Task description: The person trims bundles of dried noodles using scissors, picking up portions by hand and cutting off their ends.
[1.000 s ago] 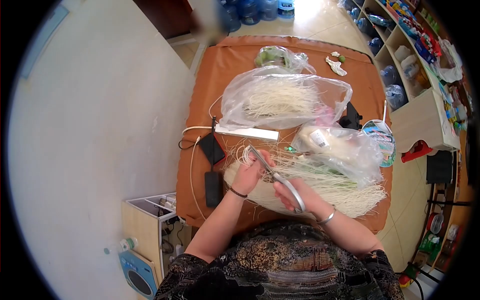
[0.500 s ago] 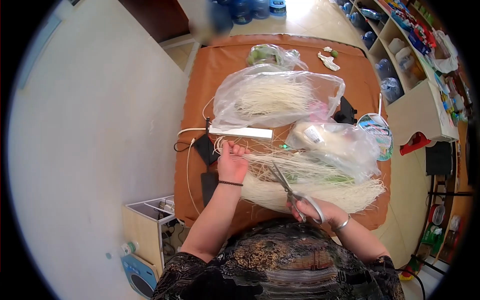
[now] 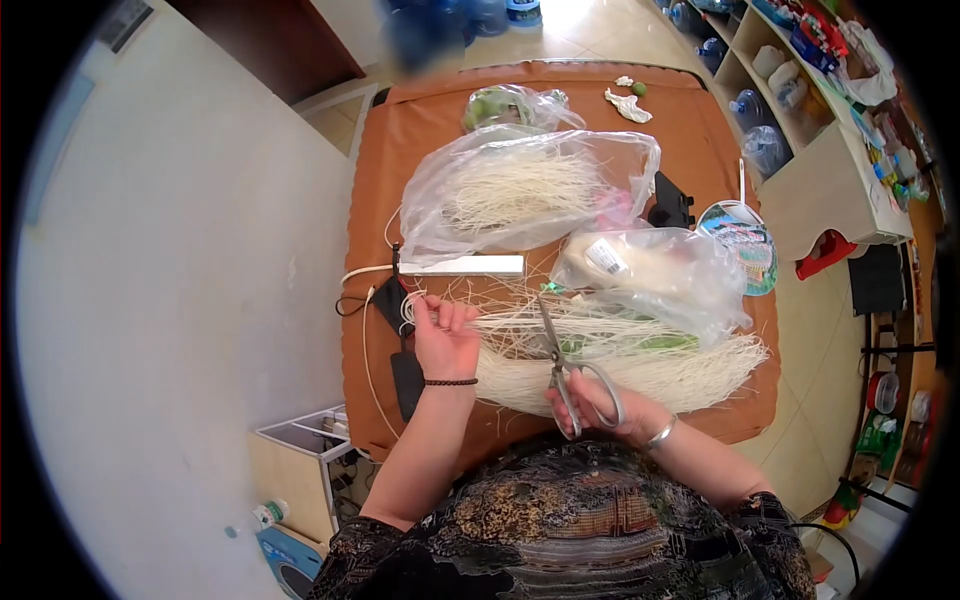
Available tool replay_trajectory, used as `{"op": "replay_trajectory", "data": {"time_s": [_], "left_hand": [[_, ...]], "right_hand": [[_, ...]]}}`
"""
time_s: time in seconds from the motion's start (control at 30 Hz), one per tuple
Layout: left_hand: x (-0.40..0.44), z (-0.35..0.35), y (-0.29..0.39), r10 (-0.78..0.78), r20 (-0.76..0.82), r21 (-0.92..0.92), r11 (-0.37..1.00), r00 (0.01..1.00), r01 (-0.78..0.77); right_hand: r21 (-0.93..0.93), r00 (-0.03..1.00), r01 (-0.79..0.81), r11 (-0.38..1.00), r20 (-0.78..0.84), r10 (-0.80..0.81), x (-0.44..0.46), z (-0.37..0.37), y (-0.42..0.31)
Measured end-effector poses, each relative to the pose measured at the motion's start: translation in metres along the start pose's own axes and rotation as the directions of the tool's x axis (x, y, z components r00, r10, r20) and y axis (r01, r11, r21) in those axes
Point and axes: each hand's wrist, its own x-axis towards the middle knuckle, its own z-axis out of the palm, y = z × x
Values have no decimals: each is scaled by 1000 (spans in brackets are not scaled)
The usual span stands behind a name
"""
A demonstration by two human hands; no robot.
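Scissors point(image 3: 556, 354), now swung to point far, gripped in right hand point(image 3: 640, 410), lie crosswise to strands point(image 3: 510, 322) running right from left hand point(image 3: 448, 345), which clasps them.

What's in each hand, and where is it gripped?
The right hand holds scissors by the handles; the left hand holds strands near their looped end.

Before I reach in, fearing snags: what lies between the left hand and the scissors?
In the head view, pale strands lie between left hand and scissors.
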Motion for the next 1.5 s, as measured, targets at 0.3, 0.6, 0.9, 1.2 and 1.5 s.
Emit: {"op": "replay_trajectory", "data": {"time_s": [0.3, 0.6, 0.9, 1.2, 1.5], "left_hand": [[7, -7, -6, 43, -122, -69, 996, 992, -52], [-3, -11, -8, -5, -105, -82, 997, 994, -3], [-15, -18, -13, -57, -28, -77, 996, 998, 55], [2, -28, -10, -12, -173, -138, 990, 985, -12], [12, -41, -5, -41, -220, -200, 980, 975, -4]], "right_hand": [[106, 998, -63, 992, 30, 60, -5, 2, -1], [281, 987, -161, 946, 46, 154, 16, 13, -7], [291, 990, -93, 952, -75, 120, 43, 11, -5], [-88, 904, 108, 990, -405, -134, 49, 40, 11], [-188, 898, 6, 982, -431, -88, 34, 39, 6]]}}
